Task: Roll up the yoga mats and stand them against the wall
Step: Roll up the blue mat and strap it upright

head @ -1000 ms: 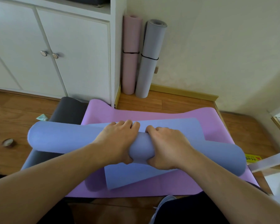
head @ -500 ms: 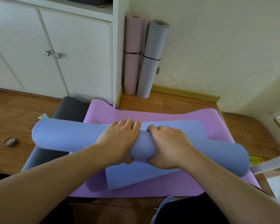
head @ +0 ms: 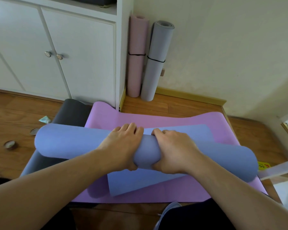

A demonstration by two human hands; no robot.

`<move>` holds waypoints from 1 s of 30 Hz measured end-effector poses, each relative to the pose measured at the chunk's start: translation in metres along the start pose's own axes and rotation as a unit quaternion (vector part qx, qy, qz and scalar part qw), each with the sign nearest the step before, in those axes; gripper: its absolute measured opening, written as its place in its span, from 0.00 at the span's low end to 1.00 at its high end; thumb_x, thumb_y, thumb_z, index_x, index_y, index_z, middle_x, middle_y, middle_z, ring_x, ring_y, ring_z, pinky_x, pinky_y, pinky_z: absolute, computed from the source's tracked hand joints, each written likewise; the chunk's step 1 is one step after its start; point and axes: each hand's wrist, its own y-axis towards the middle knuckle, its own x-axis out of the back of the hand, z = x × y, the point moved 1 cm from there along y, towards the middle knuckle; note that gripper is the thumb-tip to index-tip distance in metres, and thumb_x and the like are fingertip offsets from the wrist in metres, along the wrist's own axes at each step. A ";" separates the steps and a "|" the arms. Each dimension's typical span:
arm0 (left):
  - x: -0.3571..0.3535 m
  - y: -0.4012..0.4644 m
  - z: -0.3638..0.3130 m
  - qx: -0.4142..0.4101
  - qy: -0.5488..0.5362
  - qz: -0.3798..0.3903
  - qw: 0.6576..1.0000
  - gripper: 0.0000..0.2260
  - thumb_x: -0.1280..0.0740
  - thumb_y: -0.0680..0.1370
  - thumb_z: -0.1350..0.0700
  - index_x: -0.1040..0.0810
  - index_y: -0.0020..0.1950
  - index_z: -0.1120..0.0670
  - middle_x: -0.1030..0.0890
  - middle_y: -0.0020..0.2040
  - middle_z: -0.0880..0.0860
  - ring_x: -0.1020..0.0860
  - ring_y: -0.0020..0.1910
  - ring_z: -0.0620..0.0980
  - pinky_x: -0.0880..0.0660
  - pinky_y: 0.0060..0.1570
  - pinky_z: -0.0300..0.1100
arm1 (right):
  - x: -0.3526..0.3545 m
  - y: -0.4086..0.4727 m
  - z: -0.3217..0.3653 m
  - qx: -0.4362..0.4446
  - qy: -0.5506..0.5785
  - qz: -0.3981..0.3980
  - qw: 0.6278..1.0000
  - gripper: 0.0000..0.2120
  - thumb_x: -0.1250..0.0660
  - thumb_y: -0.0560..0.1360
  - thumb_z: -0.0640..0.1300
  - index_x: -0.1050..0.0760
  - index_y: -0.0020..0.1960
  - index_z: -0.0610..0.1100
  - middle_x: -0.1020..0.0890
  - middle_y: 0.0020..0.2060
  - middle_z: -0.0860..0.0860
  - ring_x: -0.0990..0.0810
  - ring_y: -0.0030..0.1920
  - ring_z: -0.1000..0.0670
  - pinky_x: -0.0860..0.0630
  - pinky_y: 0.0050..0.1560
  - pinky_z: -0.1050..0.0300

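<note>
Two rolled mats, pink mat [head: 136, 55] and grey mat [head: 154, 63], stand beside the cabinet [head: 83, 60]; left hand [head: 123, 145] and right hand [head: 171, 150] clasp the nearly-rolled blue mat [head: 70, 141] atop the flat purple mat [head: 156, 120]; purple still unrolled.

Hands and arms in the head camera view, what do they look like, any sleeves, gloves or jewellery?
Both forearms are bare to the frame's edge, with no sleeves showing. The left hand and the right hand wear no gloves, and no rings, watch or wristband show.

Dark mat [head: 70, 112] mostly hidden under purple mat [head: 156, 120].
</note>
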 end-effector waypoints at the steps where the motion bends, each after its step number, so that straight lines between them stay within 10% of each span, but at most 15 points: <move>1: 0.001 0.001 0.000 0.001 -0.003 -0.001 1.000 0.40 0.20 0.64 0.37 0.34 0.67 0.51 0.28 0.60 0.49 0.26 0.56 0.51 0.24 0.56 0.47 | 0.000 -0.001 0.000 0.003 0.003 0.002 1.000 0.31 0.25 0.66 0.64 0.34 0.60 0.51 0.22 0.51 0.51 0.20 0.51 0.43 0.26 0.44 0.49; 9: 0.010 0.000 0.004 0.021 -0.090 0.033 0.995 0.35 0.22 0.64 0.36 0.36 0.63 0.46 0.23 0.53 0.44 0.24 0.45 0.46 0.31 0.38 0.42 | -0.009 0.000 0.007 0.046 -0.067 -0.025 0.996 0.43 0.20 0.65 0.62 0.37 0.71 0.48 0.26 0.59 0.48 0.24 0.58 0.43 0.27 0.55 0.47; 16: 0.002 -0.002 0.000 -0.011 -0.006 -0.003 1.000 0.39 0.23 0.65 0.35 0.34 0.69 0.49 0.28 0.61 0.48 0.26 0.56 0.50 0.26 0.57 0.46 | -0.004 0.002 0.003 0.025 -0.007 -0.024 0.999 0.31 0.24 0.66 0.63 0.33 0.61 0.51 0.21 0.53 0.52 0.21 0.53 0.45 0.24 0.46 0.49; 24: 0.013 0.000 0.008 0.025 -0.076 0.034 0.996 0.32 0.22 0.65 0.36 0.30 0.62 0.46 0.25 0.53 0.43 0.25 0.47 0.46 0.29 0.42 0.42 | -0.010 0.000 0.008 0.053 -0.071 -0.040 0.995 0.51 0.19 0.63 0.62 0.40 0.77 0.48 0.29 0.63 0.48 0.27 0.61 0.42 0.27 0.63 0.46; 30: 0.003 -0.004 0.001 0.002 -0.037 0.020 0.999 0.38 0.24 0.64 0.36 0.33 0.67 0.48 0.25 0.57 0.46 0.23 0.52 0.50 0.25 0.51 0.46 | -0.009 0.003 0.006 0.035 -0.029 -0.023 0.999 0.36 0.23 0.67 0.62 0.34 0.67 0.50 0.24 0.58 0.50 0.22 0.57 0.44 0.26 0.53 0.47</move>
